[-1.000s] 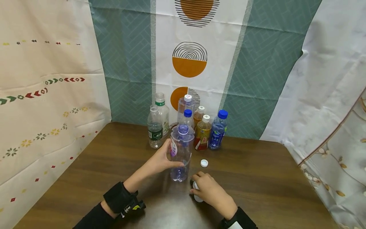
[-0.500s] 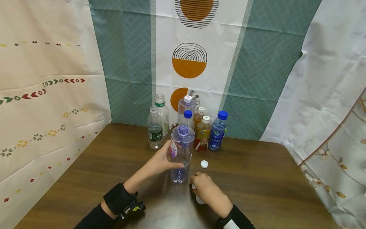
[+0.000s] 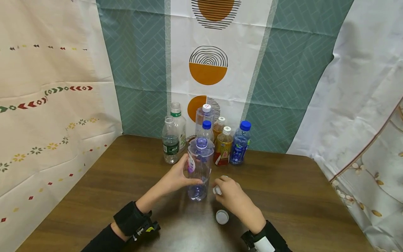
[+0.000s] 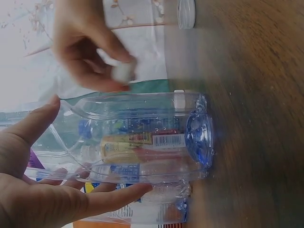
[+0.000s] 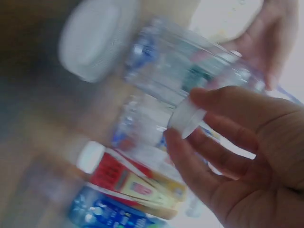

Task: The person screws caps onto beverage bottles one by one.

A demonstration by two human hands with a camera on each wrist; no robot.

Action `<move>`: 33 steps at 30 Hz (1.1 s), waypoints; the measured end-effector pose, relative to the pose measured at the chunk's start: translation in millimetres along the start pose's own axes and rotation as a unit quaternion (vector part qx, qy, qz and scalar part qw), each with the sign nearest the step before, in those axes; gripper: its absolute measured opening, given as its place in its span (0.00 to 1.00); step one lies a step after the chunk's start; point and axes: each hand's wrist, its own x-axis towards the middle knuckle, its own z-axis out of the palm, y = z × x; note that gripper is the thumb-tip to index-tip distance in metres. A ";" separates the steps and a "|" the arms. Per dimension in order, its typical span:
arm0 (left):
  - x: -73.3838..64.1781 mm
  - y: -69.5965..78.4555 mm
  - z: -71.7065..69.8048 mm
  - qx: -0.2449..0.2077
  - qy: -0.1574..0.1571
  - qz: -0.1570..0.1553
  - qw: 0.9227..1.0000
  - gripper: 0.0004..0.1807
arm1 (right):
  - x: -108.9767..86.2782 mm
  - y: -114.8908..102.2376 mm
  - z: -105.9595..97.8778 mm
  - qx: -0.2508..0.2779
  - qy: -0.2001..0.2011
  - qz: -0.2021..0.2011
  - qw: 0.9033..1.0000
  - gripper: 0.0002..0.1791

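My left hand [image 3: 176, 176] holds a large clear, bluish plastic bottle [image 3: 201, 164] round its side; the bottle stands upright with its mouth uncapped. In the left wrist view, thumb and fingers lie on either side of that bottle [image 4: 142, 102]. My right hand [image 3: 234, 196], just right of the bottle, pinches a small white bottle cap [image 3: 217, 190] between thumb and fingertips, clearly seen in the right wrist view as a translucent white cap [image 5: 186, 118]. On the table below lies a larger white cap [image 3: 222, 217]. Another small white cap [image 5: 91, 156] lies beyond my right hand.
Behind stand two uncapped clear bottles [image 3: 170, 143] on the left, a tall white-capped bottle [image 3: 200, 117], a blue-capped clear bottle [image 3: 206, 132], amber drink bottles [image 3: 223, 148] and a blue bottle [image 3: 240, 145]. Patterned cloth [image 3: 141, 87] hangs along the table's back edge.
My right hand has moved away from the larger cap, up and to the right, with the small cap in its fingers, uncovering the larger one. My left hand and bottle stay put.
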 end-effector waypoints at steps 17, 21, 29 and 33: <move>2.5 -4.6 -1.0 -0.007 -0.010 0.020 1.000 0.53 | 6.2 -35.5 -65.5 0.165 0.188 -0.121 0.961 0.19; 2.5 -4.0 -0.6 -0.001 -0.009 0.024 1.000 0.53 | 15.6 -39.9 -74.6 0.195 0.210 -0.142 0.948 0.19; 1.8 -3.2 -0.8 -0.001 -0.015 0.028 0.999 0.53 | 40.4 -41.0 -77.4 0.255 0.267 -0.193 0.909 0.21; 1.7 -3.2 -1.3 -0.004 -0.013 0.033 0.999 0.53 | 55.6 -38.6 -75.6 0.248 0.292 -0.179 0.906 0.19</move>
